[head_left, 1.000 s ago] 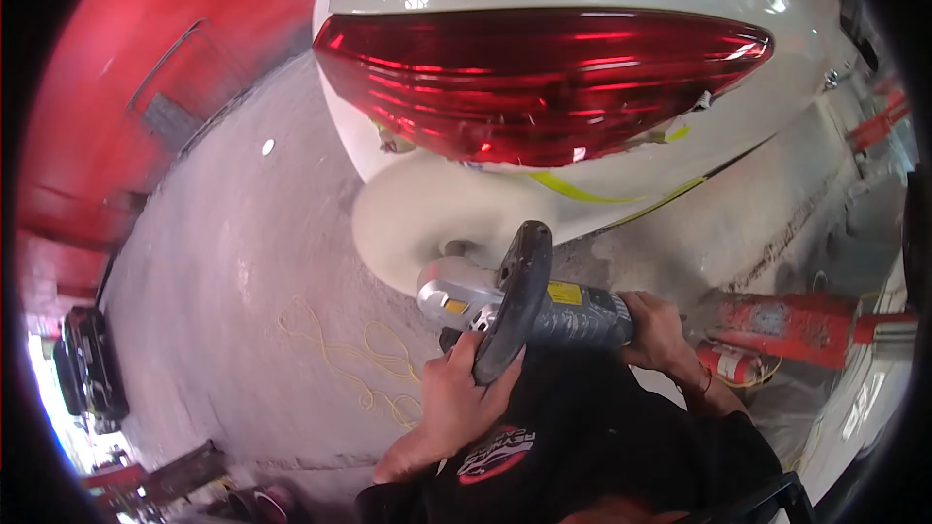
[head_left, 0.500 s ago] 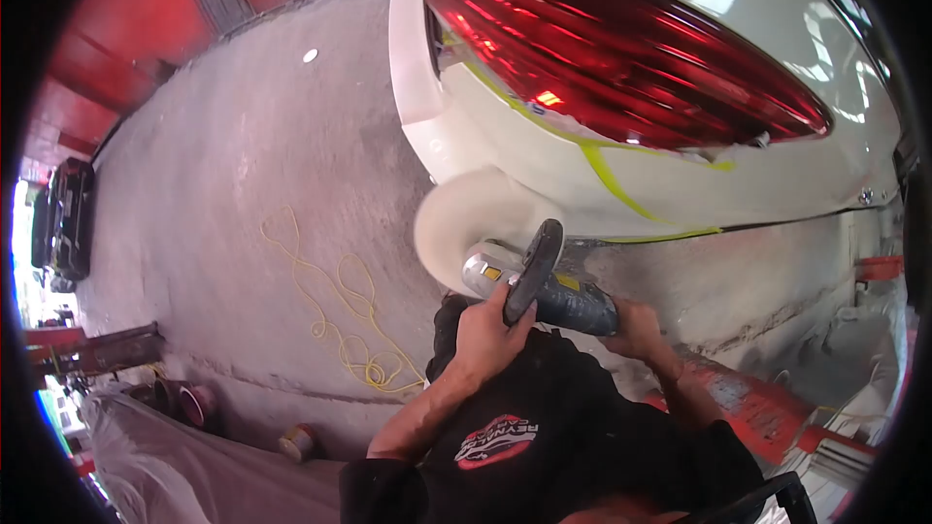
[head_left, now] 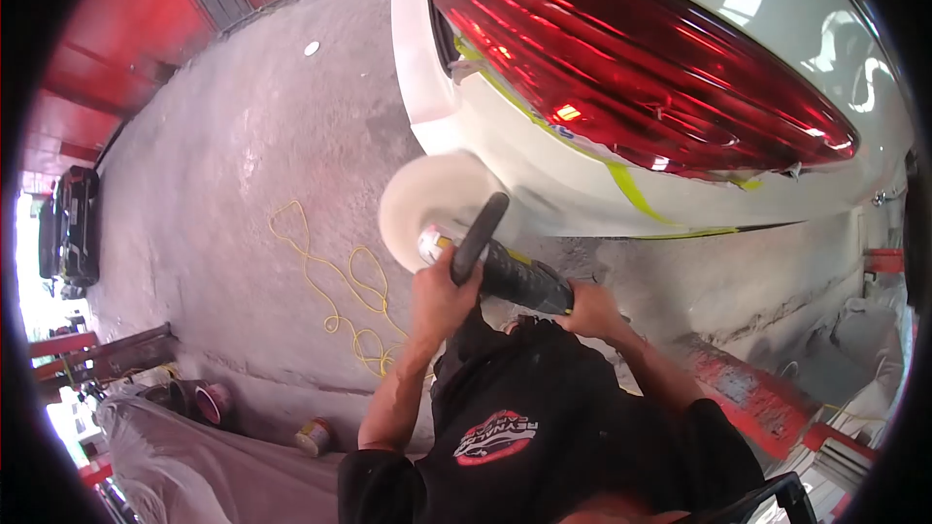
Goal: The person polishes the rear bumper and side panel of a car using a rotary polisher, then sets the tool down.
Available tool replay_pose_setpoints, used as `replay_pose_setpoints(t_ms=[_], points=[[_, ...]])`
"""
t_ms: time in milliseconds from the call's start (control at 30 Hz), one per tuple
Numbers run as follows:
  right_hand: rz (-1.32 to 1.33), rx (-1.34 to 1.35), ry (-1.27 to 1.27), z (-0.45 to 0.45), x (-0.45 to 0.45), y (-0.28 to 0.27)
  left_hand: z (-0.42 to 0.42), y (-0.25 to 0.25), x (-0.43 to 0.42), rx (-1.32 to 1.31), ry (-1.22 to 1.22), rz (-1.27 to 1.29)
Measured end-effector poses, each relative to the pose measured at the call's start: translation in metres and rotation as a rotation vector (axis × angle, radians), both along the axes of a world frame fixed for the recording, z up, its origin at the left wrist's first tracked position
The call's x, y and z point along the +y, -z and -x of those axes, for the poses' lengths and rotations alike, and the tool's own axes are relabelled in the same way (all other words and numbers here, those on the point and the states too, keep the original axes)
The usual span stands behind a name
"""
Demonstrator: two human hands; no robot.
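Note:
A car polisher with a spinning, blurred white buffing pad is in both my hands. My left hand is closed around its front, at the black loop handle by the metal head. The rear end of the dark body sits in my right hand, fingers wrapped round it. The pad's right edge meets or overlaps the lower corner of a white car bumper; whether it presses there I cannot tell. Above is a red tail light, edged below with yellow-green masking tape.
A yellow cord lies looped on the grey concrete floor. Buckets and a can stand by a covered object at lower left. A red beam is at lower right, and a black car stands far left.
The polisher and both hands have shifted left and the pad slightly up, along the bumper's corner. My view has also moved a little, so the tail light appears lower and further right.

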State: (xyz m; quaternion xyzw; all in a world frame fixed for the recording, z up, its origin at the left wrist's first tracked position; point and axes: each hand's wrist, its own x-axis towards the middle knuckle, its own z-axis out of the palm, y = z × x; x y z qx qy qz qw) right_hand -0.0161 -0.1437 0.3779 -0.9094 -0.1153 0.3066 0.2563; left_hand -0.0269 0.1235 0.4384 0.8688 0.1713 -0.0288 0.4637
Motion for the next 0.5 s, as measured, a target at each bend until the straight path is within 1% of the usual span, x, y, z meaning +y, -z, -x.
replay_pose_setpoints(t_ms=[67,100,267,400,500], points=[[-0.037,-0.01,0.021,-0.006,0.018,-0.005,-0.014,-0.009,0.015,0.009,0.038,-0.115],[-0.025,-0.011,0.047,-0.009,0.025,0.001,-0.02,-0.003,0.022,-0.072,0.031,-0.096],[0.014,-0.018,0.092,-0.003,0.032,0.021,-0.015,0.005,0.033,-0.11,0.016,-0.041],[0.024,-0.034,0.066,0.031,-0.007,0.025,0.017,0.018,0.002,0.025,0.012,-0.012],[0.049,0.004,0.096,0.062,-0.039,0.02,0.036,0.011,-0.032,0.098,0.046,0.015]])
